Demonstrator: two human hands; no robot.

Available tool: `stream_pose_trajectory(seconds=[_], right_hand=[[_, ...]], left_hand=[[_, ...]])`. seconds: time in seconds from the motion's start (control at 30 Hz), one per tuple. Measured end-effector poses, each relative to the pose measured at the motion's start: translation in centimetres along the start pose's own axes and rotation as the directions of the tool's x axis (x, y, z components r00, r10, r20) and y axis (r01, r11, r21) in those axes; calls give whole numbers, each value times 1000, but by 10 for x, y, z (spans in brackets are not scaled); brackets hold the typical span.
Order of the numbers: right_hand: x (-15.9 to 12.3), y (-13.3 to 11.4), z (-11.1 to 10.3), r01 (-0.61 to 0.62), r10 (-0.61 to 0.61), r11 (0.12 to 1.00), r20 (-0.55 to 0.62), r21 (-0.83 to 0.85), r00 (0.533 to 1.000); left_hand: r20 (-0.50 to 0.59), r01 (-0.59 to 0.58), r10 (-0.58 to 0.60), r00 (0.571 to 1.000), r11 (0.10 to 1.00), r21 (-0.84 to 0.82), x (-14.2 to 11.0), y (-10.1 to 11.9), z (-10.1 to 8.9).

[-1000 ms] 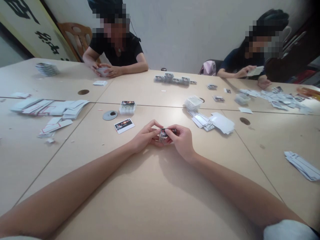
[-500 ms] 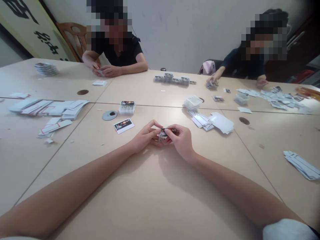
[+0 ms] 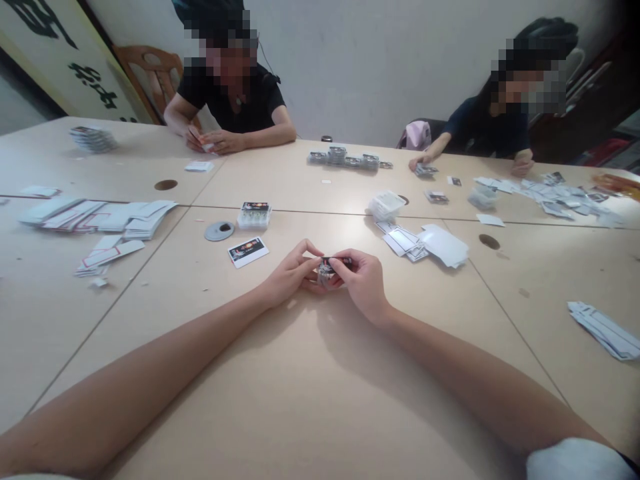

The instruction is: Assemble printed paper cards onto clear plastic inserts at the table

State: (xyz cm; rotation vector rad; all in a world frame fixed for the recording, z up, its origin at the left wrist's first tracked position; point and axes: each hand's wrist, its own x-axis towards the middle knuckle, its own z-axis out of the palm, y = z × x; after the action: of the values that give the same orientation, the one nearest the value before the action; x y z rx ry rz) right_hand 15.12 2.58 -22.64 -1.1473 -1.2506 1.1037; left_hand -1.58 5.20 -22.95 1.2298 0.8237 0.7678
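Observation:
Between my two hands is a small clear plastic box with a black printed label on its top. My left hand is closed on the box's left side, thumb at the label's edge and fingers curled behind and below. From the other side my right hand grips it, the thumb pressed on the black label. Part of the box is covered by my fingers. To the left lies a black-and-white printed label card, and behind it stands a clear box with a black label.
A grey round cap is at the left of the labelled box. White paper pieces lie far left, others on the right by clear boxes. Labelled boxes stand at the back. Two people sit across the table.
My hands and the box stay nearly still. The right-hand person's hand has shifted left off the stacked boxes, and the left-hand person's hands have moved slightly.

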Motion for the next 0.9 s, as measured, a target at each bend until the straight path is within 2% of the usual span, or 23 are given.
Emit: stream_pose_trajectory(seconds=[0.17, 0.43, 0.9], right_hand=[[-1, 0, 0, 5, -5, 1000, -5, 1, 1000], [0, 1, 0, 13, -13, 1000, -12, -7, 1000], [0, 2, 0, 26, -26, 1000, -2, -5, 1000]], left_hand=[[-8, 3, -3, 1000, 1000, -9, -1, 1, 1], [1, 37, -37, 999, 993, -113, -1, 2, 1], [-2, -38, 37, 999, 999, -23, -2, 1, 3]])
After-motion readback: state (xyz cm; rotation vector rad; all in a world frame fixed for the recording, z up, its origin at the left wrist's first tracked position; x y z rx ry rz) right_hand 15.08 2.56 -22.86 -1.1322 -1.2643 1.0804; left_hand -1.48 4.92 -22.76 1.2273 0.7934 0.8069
